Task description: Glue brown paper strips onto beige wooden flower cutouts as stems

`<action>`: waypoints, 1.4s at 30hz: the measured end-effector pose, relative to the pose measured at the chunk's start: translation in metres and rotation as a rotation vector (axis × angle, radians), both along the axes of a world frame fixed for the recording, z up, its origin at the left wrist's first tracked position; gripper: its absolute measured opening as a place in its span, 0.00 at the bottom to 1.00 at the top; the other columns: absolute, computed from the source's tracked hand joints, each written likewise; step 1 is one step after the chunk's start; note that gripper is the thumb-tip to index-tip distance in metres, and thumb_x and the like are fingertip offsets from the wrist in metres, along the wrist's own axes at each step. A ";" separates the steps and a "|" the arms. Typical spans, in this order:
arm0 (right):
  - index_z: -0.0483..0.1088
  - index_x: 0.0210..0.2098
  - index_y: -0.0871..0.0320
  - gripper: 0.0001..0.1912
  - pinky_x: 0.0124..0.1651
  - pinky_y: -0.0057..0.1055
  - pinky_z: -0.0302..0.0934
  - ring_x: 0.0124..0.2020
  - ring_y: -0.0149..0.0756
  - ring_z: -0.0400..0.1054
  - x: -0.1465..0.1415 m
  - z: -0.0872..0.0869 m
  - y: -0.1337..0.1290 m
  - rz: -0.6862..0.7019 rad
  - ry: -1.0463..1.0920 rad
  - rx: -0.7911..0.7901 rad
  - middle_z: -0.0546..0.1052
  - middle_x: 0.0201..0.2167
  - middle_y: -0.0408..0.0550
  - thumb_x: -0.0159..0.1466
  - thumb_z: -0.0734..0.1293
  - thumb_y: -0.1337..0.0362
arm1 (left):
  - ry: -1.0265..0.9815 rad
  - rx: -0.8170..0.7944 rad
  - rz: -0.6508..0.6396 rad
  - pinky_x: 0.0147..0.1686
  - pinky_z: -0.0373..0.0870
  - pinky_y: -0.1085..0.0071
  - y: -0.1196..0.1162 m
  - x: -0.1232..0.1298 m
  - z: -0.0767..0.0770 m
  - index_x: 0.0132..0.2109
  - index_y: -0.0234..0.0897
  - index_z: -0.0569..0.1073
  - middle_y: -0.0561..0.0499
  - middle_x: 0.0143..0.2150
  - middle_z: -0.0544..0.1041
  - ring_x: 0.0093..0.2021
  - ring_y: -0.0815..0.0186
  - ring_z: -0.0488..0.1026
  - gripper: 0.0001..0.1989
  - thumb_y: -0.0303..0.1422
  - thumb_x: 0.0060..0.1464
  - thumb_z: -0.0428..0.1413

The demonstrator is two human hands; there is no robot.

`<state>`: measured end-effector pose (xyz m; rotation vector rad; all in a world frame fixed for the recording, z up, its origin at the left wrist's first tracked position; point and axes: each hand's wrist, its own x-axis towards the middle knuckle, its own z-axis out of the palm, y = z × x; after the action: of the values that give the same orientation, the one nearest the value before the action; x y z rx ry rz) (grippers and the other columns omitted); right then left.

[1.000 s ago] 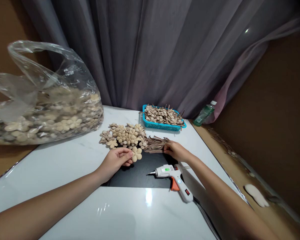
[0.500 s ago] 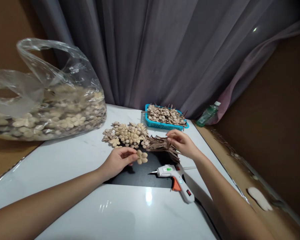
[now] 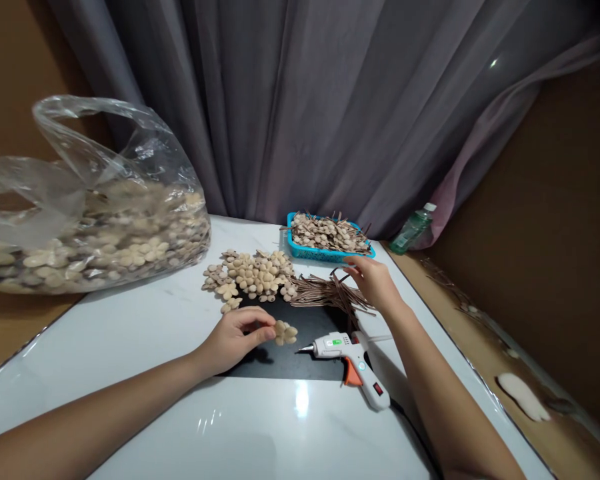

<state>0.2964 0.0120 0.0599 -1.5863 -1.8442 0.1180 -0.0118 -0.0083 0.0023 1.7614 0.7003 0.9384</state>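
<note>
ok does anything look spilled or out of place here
Some brown strips splay out of their pile toward the glue gun, askew from the rest. Beyond the table's right edge, pale bits lie scattered on the brown surface, perhaps dropped. Nothing looks clearly damaged.

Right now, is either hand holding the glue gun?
No, the glue gun lies partly on the black mat, while the left hand holds a flower and the right hand is by brown strips.

Pale flower (image 3: 285,333) over black mat (image 3: 280,363)
</note>
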 end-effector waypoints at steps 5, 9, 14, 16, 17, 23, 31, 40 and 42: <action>0.71 0.33 0.60 0.11 0.31 0.30 0.62 0.28 0.36 0.70 -0.023 0.007 -0.012 0.052 0.183 -0.042 0.77 0.27 0.49 0.60 0.65 0.58 | 0.030 0.211 -0.011 0.37 0.69 0.72 -0.005 -0.002 0.013 0.33 0.36 0.78 0.48 0.34 0.72 0.35 0.66 0.70 0.06 0.34 0.53 0.58; 0.70 0.32 0.59 0.13 0.24 0.25 0.58 0.22 0.30 0.67 -0.068 0.015 -0.036 0.240 0.589 -0.191 0.75 0.23 0.44 0.55 0.70 0.55 | 0.123 0.380 0.048 0.53 0.63 0.63 -0.020 -0.001 0.031 0.35 0.41 0.80 0.45 0.49 0.67 0.52 0.58 0.65 0.05 0.34 0.53 0.59; 0.73 0.29 0.59 0.12 0.28 0.25 0.61 0.24 0.28 0.68 -0.109 0.014 -0.057 0.387 0.886 -0.402 0.77 0.24 0.43 0.49 0.75 0.60 | 0.278 0.387 0.008 0.61 0.49 0.50 -0.035 0.004 0.043 0.35 0.43 0.80 0.48 0.66 0.54 0.64 0.49 0.51 0.06 0.36 0.53 0.58; 0.74 0.30 0.60 0.12 0.29 0.25 0.62 0.24 0.28 0.69 -0.114 0.012 -0.059 0.419 0.948 -0.463 0.77 0.25 0.42 0.49 0.75 0.61 | 0.296 0.359 -0.045 0.61 0.49 0.50 -0.037 0.005 0.044 0.36 0.42 0.80 0.48 0.66 0.55 0.64 0.49 0.52 0.07 0.36 0.54 0.57; 0.74 0.30 0.60 0.12 0.27 0.24 0.62 0.24 0.27 0.69 -0.115 0.011 -0.059 0.429 0.974 -0.494 0.77 0.25 0.42 0.49 0.75 0.61 | 0.298 0.342 -0.075 0.61 0.50 0.51 -0.037 0.006 0.043 0.36 0.41 0.80 0.47 0.66 0.57 0.64 0.50 0.53 0.07 0.35 0.54 0.57; 0.75 0.32 0.60 0.11 0.21 0.20 0.61 0.23 0.28 0.70 -0.113 0.008 -0.057 0.497 0.962 -0.619 0.78 0.23 0.43 0.51 0.74 0.62 | 0.297 0.310 -0.140 0.56 0.61 0.62 -0.036 0.010 0.037 0.35 0.39 0.78 0.46 0.53 0.70 0.55 0.57 0.65 0.06 0.33 0.56 0.55; 0.76 0.32 0.61 0.11 0.27 0.24 0.65 0.23 0.27 0.70 -0.106 0.008 -0.053 0.537 0.951 -0.712 0.78 0.25 0.44 0.50 0.74 0.64 | 0.298 0.205 -0.174 0.42 0.66 0.73 -0.035 0.009 0.036 0.37 0.38 0.75 0.51 0.39 0.77 0.40 0.66 0.72 0.06 0.31 0.57 0.54; 0.75 0.40 0.61 0.11 0.30 0.22 0.60 0.26 0.25 0.67 -0.098 0.011 -0.052 0.665 0.725 -0.701 0.75 0.26 0.42 0.58 0.69 0.64 | 0.375 0.161 -0.223 0.41 0.65 0.71 -0.033 0.009 0.036 0.36 0.37 0.73 0.50 0.39 0.77 0.41 0.64 0.72 0.05 0.32 0.56 0.54; 0.74 0.44 0.61 0.14 0.31 0.23 0.61 0.27 0.26 0.67 -0.100 0.009 -0.053 0.700 0.699 -0.731 0.75 0.28 0.44 0.60 0.67 0.63 | 0.402 0.161 -0.252 0.41 0.65 0.70 -0.034 0.008 0.036 0.35 0.37 0.73 0.50 0.39 0.77 0.41 0.64 0.72 0.05 0.32 0.56 0.54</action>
<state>0.1960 -0.0412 0.0685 -0.9858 -1.7385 1.5861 -0.0034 -0.0423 0.0381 2.1538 0.6447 0.4839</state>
